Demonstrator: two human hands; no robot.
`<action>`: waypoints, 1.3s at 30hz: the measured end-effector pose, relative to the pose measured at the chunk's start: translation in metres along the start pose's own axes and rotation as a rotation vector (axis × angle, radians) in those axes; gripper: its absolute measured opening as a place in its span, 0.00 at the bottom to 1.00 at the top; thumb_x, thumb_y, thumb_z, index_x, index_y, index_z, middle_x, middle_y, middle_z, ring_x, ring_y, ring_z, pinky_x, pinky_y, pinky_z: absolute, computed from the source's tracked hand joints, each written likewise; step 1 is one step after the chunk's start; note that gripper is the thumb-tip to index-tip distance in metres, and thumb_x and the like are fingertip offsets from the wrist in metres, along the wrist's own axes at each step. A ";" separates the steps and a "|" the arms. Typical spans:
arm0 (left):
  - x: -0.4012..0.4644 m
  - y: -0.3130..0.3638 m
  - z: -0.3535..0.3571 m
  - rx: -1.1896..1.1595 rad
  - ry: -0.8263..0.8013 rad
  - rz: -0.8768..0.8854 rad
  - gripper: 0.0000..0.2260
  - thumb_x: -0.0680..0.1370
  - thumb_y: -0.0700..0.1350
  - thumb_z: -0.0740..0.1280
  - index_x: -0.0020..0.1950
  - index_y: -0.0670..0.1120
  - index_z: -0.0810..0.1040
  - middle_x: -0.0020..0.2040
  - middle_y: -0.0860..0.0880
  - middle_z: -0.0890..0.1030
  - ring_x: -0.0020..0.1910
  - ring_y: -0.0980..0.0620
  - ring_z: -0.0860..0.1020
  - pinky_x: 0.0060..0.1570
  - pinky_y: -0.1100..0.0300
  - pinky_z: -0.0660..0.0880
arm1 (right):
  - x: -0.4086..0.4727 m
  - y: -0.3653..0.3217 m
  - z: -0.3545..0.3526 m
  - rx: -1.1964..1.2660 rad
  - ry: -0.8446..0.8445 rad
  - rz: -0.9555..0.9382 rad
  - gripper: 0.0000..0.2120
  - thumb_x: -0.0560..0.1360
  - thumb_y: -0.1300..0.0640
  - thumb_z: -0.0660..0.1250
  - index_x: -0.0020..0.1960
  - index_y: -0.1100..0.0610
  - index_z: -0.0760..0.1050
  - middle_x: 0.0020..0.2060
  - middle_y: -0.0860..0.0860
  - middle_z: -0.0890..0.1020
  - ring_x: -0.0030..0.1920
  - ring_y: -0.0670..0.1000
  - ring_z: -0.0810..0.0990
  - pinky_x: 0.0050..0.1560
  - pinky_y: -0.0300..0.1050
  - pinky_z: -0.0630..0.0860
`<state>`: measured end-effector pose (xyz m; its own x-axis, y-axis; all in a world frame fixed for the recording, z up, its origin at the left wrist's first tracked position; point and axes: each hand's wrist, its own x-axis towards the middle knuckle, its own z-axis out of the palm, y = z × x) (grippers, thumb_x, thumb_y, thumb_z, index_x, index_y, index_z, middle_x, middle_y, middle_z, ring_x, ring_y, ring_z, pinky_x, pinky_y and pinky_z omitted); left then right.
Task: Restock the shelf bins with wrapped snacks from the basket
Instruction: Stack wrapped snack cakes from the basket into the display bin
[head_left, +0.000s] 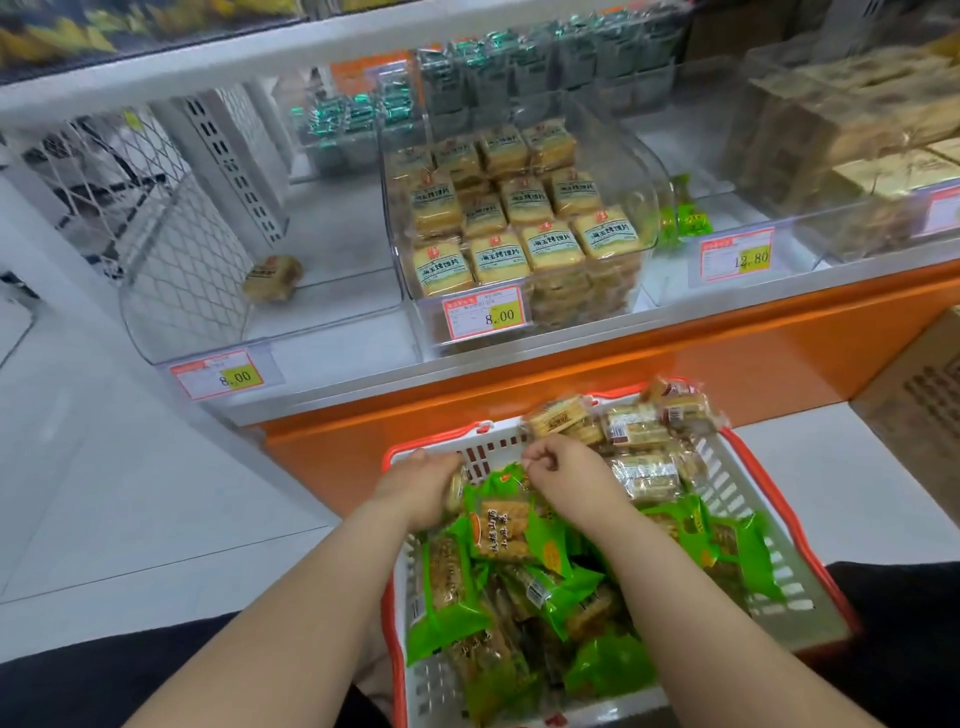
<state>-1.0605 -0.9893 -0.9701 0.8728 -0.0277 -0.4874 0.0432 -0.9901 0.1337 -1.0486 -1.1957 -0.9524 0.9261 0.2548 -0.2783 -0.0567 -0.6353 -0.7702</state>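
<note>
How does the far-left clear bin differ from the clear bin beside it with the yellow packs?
The far-left bin holds one lone pack; the middle bin is stacked nearly full with yellow packs. The lone pack lies askew; the yellow packs sit in tidy rows. Both bins are clear plastic with an 8.00 price tag.

Ahead and left of the left hand, the clear plastic left-hand bin gaped open-topped, holding one pale wrapped snack; straight ahead, the clear middle bin was packed to its rim with yellow wrapped packets; the white upper shelf board overhung both, narrowing entry from above.
</note>
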 end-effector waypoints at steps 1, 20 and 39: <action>-0.003 -0.003 0.003 -0.014 0.050 0.014 0.28 0.76 0.43 0.68 0.75 0.53 0.64 0.73 0.46 0.69 0.71 0.45 0.67 0.67 0.51 0.68 | -0.002 -0.002 0.000 0.004 -0.001 -0.004 0.07 0.79 0.56 0.62 0.54 0.50 0.77 0.42 0.45 0.82 0.39 0.48 0.82 0.46 0.53 0.82; -0.136 0.001 -0.108 -1.085 0.228 0.004 0.13 0.79 0.49 0.67 0.60 0.46 0.70 0.48 0.49 0.82 0.40 0.54 0.80 0.34 0.62 0.74 | -0.068 -0.105 -0.017 0.516 -0.143 -0.278 0.16 0.75 0.67 0.69 0.61 0.59 0.71 0.50 0.53 0.83 0.42 0.39 0.83 0.45 0.37 0.79; -0.160 -0.054 -0.175 -1.024 0.303 0.083 0.21 0.71 0.50 0.76 0.62 0.46 0.79 0.48 0.51 0.84 0.50 0.53 0.81 0.57 0.58 0.76 | -0.065 -0.217 -0.035 -0.746 -0.082 -0.769 0.31 0.76 0.49 0.67 0.74 0.41 0.57 0.68 0.39 0.68 0.60 0.44 0.75 0.55 0.44 0.74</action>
<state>-1.1178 -0.9078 -0.7481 0.9701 0.0852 -0.2273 0.2423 -0.3961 0.8857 -1.0835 -1.0998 -0.7476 0.5864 0.8068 0.0727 0.7987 -0.5608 -0.2180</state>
